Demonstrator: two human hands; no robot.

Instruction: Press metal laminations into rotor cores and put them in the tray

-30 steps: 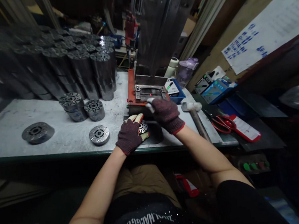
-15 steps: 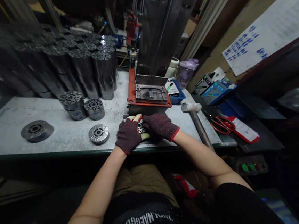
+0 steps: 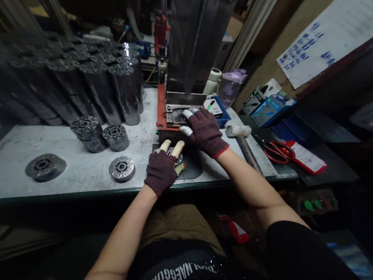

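A: What's changing versus 0.5 s ago?

B: Right hand (image 3: 205, 132) is leaving the disc (image 3: 175, 157) and is now lying on the fixture (image 3: 174, 115), fingers spread flat on its metal plate, gripping nothing. 1.0 s ago it was near that same spot, so it's going back and forth between disc and fixture.

A: Left hand?

B: Left hand (image 3: 161, 170) is staying put, pinning the disc on the dark mat (image 3: 193, 165) at the desk (image 3: 78, 175) edge, fingers loosely curled round its rim.

A: So the disc isn't moving?

B: Looks like it's sitting in the same place, just in front of the fixture. Only 1 hand on it now instead of 2.

A: Nearby?

B: Hammer (image 3: 244, 146) lying untouched just right of the right hand. Another loose disc (image 3: 122, 168) left of the left hand.
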